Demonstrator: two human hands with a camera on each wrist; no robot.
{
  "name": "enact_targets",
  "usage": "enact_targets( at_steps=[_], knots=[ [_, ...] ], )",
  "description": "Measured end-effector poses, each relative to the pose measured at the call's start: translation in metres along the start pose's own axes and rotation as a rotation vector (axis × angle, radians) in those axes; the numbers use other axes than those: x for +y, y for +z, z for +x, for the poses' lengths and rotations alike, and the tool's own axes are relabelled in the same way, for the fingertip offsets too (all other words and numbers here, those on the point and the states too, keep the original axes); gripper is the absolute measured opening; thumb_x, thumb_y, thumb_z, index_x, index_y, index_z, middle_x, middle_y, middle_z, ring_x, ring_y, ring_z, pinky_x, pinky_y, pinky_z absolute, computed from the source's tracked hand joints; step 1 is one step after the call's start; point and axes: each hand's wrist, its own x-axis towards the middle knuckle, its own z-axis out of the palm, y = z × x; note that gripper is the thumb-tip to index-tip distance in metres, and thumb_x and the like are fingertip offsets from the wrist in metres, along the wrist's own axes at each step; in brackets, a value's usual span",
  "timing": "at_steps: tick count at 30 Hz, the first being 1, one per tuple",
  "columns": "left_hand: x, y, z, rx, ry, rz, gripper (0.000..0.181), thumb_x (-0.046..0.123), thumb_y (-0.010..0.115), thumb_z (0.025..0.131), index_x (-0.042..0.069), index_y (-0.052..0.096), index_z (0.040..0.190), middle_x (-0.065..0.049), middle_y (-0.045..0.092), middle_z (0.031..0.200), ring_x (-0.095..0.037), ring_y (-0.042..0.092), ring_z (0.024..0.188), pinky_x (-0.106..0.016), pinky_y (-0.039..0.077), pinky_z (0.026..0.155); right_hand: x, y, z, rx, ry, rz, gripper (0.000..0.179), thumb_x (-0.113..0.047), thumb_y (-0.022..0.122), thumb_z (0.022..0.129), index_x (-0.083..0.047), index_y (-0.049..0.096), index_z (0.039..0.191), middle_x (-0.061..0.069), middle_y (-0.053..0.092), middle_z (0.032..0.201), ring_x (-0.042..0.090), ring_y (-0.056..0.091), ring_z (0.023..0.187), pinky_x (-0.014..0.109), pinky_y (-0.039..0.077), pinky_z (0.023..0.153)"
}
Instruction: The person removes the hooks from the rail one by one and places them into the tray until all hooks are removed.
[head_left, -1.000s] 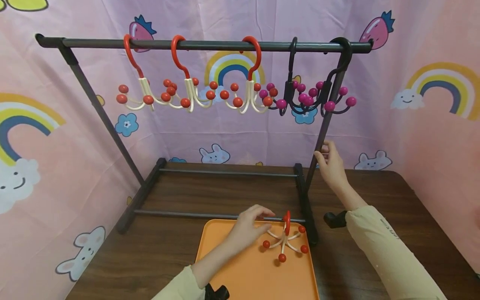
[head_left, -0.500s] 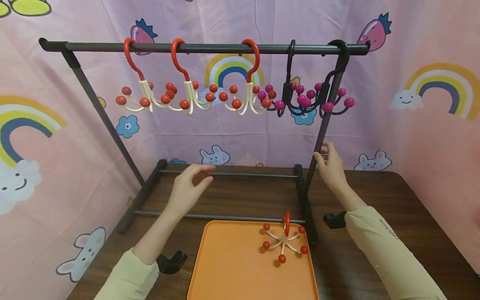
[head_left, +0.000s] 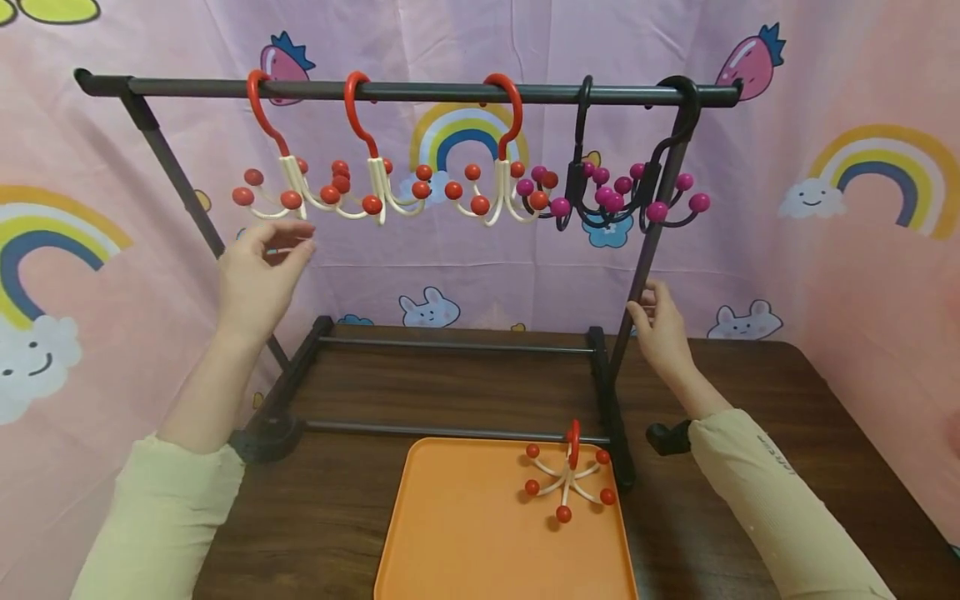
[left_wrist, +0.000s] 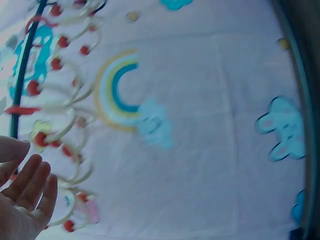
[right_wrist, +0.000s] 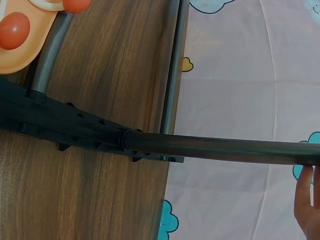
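My left hand [head_left: 261,279] is raised at the left, fingers loosely bent and nothing in them. Its fingertips overlap the lower arms of the leftmost cream hanger [head_left: 291,177], which has a red hook and red balls. In the left wrist view, the fingers [left_wrist: 37,185] stand beside cream hanger arms. My right hand [head_left: 666,337] holds the rack's right upright post [head_left: 636,287] between thumb and fingers. Two more cream-and-red hangers [head_left: 377,179] and two black hangers [head_left: 576,179] with magenta balls hang from the top bar [head_left: 442,92]. Another cream-and-red hanger [head_left: 568,477] lies on an orange tray [head_left: 442,533].
The dark rack's base [head_left: 611,408] and its crossbars [head_left: 450,432] stand on a brown wooden table [head_left: 712,500]. The tray's far edge meets the front crossbar. Patterned cloth [head_left: 465,283] closes off the back and sides.
My left hand has left the tray's hanger and swung left and up to the leftmost hanging one. The right hand keeps its place on the post.
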Motion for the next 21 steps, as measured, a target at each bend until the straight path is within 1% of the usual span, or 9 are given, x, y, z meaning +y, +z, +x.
enact_targets(
  at_steps=[3, 7, 10, 12, 14, 15, 17, 19, 21],
  knots=[
    [0.010, -0.013, 0.018, 0.051, -0.046, -0.023, 0.024, 0.021, 0.062, 0.086, 0.012, 0.066, 0.107, 0.009, 0.063, 0.095, 0.002, 0.055, 0.088, -0.013, 0.043, 0.078, 0.000, 0.001, 0.000, -0.005, 0.002, 0.001, 0.034, -0.017, 0.045, 0.096, -0.004, 0.037, 0.125, 0.025, 0.054, 0.112, 0.037, 0.056, 0.101, 0.050, 0.047, 0.083],
    [0.026, -0.023, 0.038, 0.105, -0.134, -0.074, 0.024, 0.024, 0.061, 0.086, 0.018, 0.066, 0.109, 0.015, 0.059, 0.090, 0.000, 0.051, 0.089, -0.018, 0.039, 0.080, 0.000, 0.001, 0.000, -0.003, 0.006, 0.004, 0.033, -0.017, 0.045, 0.096, -0.004, 0.037, 0.126, 0.025, 0.054, 0.113, 0.038, 0.055, 0.102, 0.050, 0.047, 0.083],
    [0.037, -0.030, 0.052, 0.153, -0.169, -0.122, 0.024, 0.023, 0.062, 0.085, 0.018, 0.065, 0.108, 0.014, 0.056, 0.091, 0.001, 0.052, 0.084, -0.013, 0.041, 0.075, -0.001, 0.000, 0.000, -0.003, 0.005, -0.001, 0.033, -0.017, 0.046, 0.095, -0.005, 0.037, 0.125, 0.025, 0.054, 0.114, 0.038, 0.055, 0.102, 0.051, 0.047, 0.083],
    [0.043, -0.034, 0.061, 0.183, -0.187, -0.167, 0.024, 0.020, 0.062, 0.084, 0.017, 0.063, 0.108, 0.012, 0.055, 0.094, 0.000, 0.053, 0.082, -0.010, 0.046, 0.067, -0.001, 0.001, 0.000, -0.004, 0.005, -0.002, 0.033, -0.017, 0.046, 0.095, -0.004, 0.038, 0.124, 0.026, 0.054, 0.114, 0.038, 0.055, 0.102, 0.051, 0.047, 0.083],
    [0.047, -0.038, 0.070, 0.206, -0.217, -0.225, 0.025, 0.016, 0.062, 0.084, 0.016, 0.061, 0.109, 0.010, 0.052, 0.097, -0.001, 0.053, 0.084, -0.012, 0.048, 0.069, -0.002, 0.001, 0.000, -0.006, 0.009, 0.001, 0.032, -0.017, 0.046, 0.095, -0.004, 0.038, 0.124, 0.026, 0.054, 0.114, 0.037, 0.055, 0.102, 0.051, 0.047, 0.084],
    [0.049, -0.039, 0.074, 0.217, -0.235, -0.254, 0.027, 0.014, 0.062, 0.084, 0.016, 0.059, 0.111, 0.010, 0.051, 0.099, -0.001, 0.053, 0.086, -0.013, 0.048, 0.074, -0.002, 0.000, -0.001, -0.005, 0.010, 0.005, 0.032, -0.017, 0.046, 0.095, -0.004, 0.038, 0.124, 0.026, 0.054, 0.114, 0.038, 0.055, 0.102, 0.051, 0.047, 0.084],
    [0.051, -0.040, 0.084, 0.239, -0.263, -0.268, 0.031, 0.012, 0.062, 0.084, 0.017, 0.055, 0.113, 0.010, 0.047, 0.103, 0.000, 0.050, 0.090, -0.016, 0.046, 0.083, -0.002, 0.000, -0.001, -0.001, 0.012, 0.004, 0.032, -0.016, 0.046, 0.095, -0.004, 0.038, 0.124, 0.026, 0.054, 0.113, 0.037, 0.055, 0.102, 0.050, 0.047, 0.084],
    [0.052, -0.041, 0.092, 0.240, -0.302, -0.282, 0.034, 0.011, 0.061, 0.084, 0.019, 0.051, 0.116, 0.011, 0.044, 0.106, 0.000, 0.048, 0.093, -0.018, 0.041, 0.092, -0.001, 0.000, -0.001, -0.001, 0.013, -0.002, 0.032, -0.017, 0.046, 0.095, -0.005, 0.038, 0.124, 0.025, 0.054, 0.114, 0.037, 0.055, 0.101, 0.051, 0.046, 0.084],
    [0.052, -0.041, 0.099, 0.227, -0.340, -0.264, 0.037, 0.013, 0.062, 0.084, 0.019, 0.049, 0.118, 0.012, 0.044, 0.105, 0.001, 0.048, 0.092, -0.019, 0.040, 0.094, -0.001, -0.001, -0.001, -0.002, 0.013, -0.006, 0.032, -0.016, 0.046, 0.095, -0.005, 0.038, 0.124, 0.026, 0.054, 0.114, 0.037, 0.055, 0.102, 0.051, 0.046, 0.085]
  ],
)
